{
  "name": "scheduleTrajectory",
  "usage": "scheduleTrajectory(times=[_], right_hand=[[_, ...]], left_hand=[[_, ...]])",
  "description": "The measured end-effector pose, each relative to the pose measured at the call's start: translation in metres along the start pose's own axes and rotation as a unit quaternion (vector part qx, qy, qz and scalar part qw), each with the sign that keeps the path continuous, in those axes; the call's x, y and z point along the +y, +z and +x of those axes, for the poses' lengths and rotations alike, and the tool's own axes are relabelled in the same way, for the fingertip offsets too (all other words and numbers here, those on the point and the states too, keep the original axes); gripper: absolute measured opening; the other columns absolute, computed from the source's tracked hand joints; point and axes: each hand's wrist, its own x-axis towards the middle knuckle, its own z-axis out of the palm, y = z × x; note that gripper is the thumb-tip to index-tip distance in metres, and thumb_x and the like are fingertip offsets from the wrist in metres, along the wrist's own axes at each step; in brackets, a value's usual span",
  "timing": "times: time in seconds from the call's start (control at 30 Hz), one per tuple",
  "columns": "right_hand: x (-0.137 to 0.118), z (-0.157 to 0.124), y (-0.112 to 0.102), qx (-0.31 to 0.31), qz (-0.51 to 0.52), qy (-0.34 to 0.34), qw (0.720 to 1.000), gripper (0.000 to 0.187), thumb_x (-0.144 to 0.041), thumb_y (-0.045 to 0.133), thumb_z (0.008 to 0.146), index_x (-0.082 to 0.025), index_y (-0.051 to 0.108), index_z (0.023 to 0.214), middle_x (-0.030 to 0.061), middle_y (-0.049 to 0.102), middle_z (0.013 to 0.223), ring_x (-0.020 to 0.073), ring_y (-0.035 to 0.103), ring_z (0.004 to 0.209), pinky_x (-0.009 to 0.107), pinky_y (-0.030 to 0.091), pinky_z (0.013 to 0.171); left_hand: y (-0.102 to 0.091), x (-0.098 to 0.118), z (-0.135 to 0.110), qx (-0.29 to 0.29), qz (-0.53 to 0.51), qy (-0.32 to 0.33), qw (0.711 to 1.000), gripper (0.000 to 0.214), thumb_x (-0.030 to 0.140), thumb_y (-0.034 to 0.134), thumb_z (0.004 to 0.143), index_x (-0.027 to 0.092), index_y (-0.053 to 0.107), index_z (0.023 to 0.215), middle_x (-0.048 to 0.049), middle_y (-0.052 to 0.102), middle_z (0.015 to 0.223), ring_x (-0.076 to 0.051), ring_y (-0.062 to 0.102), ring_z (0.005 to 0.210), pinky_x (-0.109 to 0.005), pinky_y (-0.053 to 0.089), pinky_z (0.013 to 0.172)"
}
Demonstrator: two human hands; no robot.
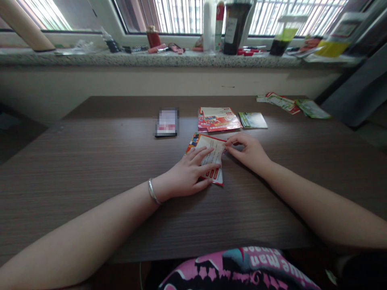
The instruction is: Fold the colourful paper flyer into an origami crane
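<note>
A printed leaflet [216,155] with red edges and a colourful strip lies on the table in front of me. My left hand [193,171], with a silver bangle at the wrist, lies flat on it with the fingers spread. At the leaflet's upper right corner, my right hand [246,151] pinches the paper between thumb and fingertips, and the sheet bends up slightly there. Just beyond is a stack of red and cream leaflets [219,119]. Beside that stack sits a smaller pile of green and white cards [253,120].
A phone-like device [167,122], its screen blurred out, lies left of the stack. More green and red leaflets [282,102] are scattered at the table's far right. Along the stone windowsill [181,60] stand a dark bottle [236,30], a yellow-filled container [334,46] and small items.
</note>
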Motion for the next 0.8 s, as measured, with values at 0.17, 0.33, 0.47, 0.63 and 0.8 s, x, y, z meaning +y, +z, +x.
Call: scheduleTrajectory(times=[0.17,0.33,0.47,0.63,0.8], right_hand=[[-0.001,-0.001,0.005,0.023,0.116,0.106,0.987,0.018,-0.024,0.069,0.074,-0.022,0.058,0.088,0.0017,0.066,0.085,0.0169,0.063,0.073,0.036,0.053,0.071],[-0.001,0.001,0.009,0.017,0.205,0.191,0.960,0.022,-0.032,0.072,0.072,-0.022,0.054,0.080,-0.0002,0.063,0.071,0.0158,0.060,0.063,0.033,0.051,0.061],[-0.001,0.002,0.007,0.005,0.212,0.221,0.952,0.026,-0.038,0.074,0.072,-0.022,0.054,0.073,-0.0001,0.063,0.065,0.0154,0.059,0.059,0.031,0.048,0.056],[-0.002,0.000,0.006,0.003,0.212,0.229,0.950,0.026,-0.038,0.074,0.072,-0.022,0.054,0.071,0.0009,0.065,0.065,0.0150,0.059,0.058,0.030,0.047,0.056],[-0.013,-0.002,0.004,0.014,0.157,0.176,0.972,0.021,-0.034,0.071,0.074,-0.021,0.055,0.071,-0.0002,0.064,0.064,0.0135,0.056,0.055,0.029,0.045,0.054]], left_hand=[[0.000,-0.001,0.000,0.005,0.000,0.003,1.000,0.048,0.041,0.054,0.091,0.034,0.048,0.138,-0.0091,0.024,0.156,-0.035,0.022,0.144,-0.057,0.022,0.116],[0.000,0.000,-0.001,0.012,0.003,0.001,1.000,0.046,0.042,0.054,0.090,0.029,0.051,0.135,-0.0110,0.023,0.155,-0.035,0.023,0.143,-0.056,0.022,0.116],[0.000,0.000,0.000,0.011,0.000,0.001,1.000,0.047,0.041,0.055,0.090,0.028,0.051,0.134,-0.0129,0.020,0.155,-0.036,0.021,0.144,-0.056,0.024,0.116],[-0.001,0.000,0.001,0.025,-0.021,-0.012,0.999,0.049,0.043,0.059,0.086,0.017,0.051,0.128,-0.0185,0.021,0.154,-0.035,0.020,0.145,-0.053,0.024,0.117],[-0.001,-0.003,0.001,0.037,-0.045,-0.021,0.998,0.071,0.053,0.064,0.082,0.016,0.038,0.137,-0.0205,0.020,0.155,-0.034,0.019,0.145,-0.054,0.022,0.118]])
